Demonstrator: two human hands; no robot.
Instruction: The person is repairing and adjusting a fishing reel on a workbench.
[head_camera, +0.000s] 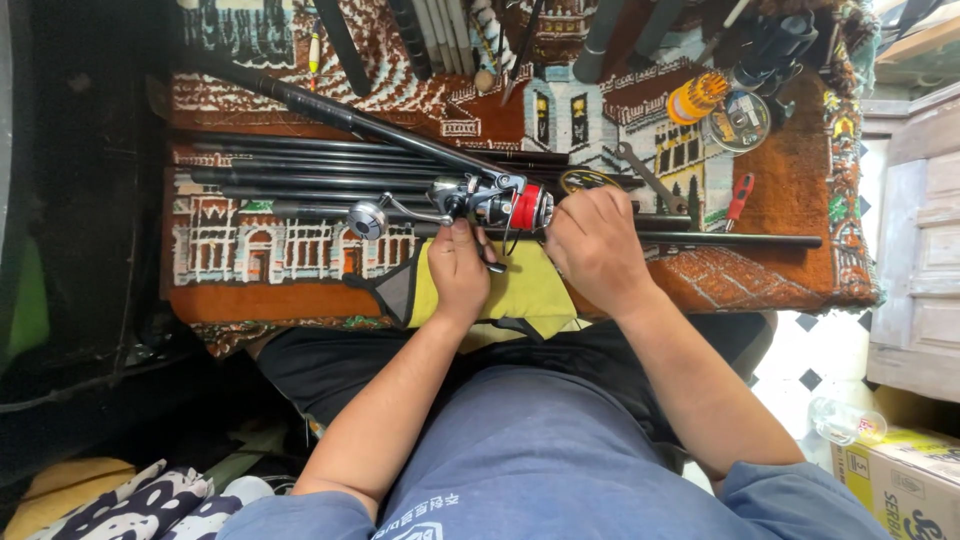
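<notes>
A silver-and-black spinning fishing reel with a red spool (490, 203) is held at the centre of the patterned woven rug covering the desk (300, 260), the left hand (458, 268) gripping it from six o'clock with fingers clenched around its foot. The right hand (592, 245) is curled at its three o'clock side over a long black rod section (740, 239). The reel could probably slip onto the yellow cloth (520, 290) if the grip loosened, and the metal spanner (650, 178) at one o'clock might be knocked.
</notes>
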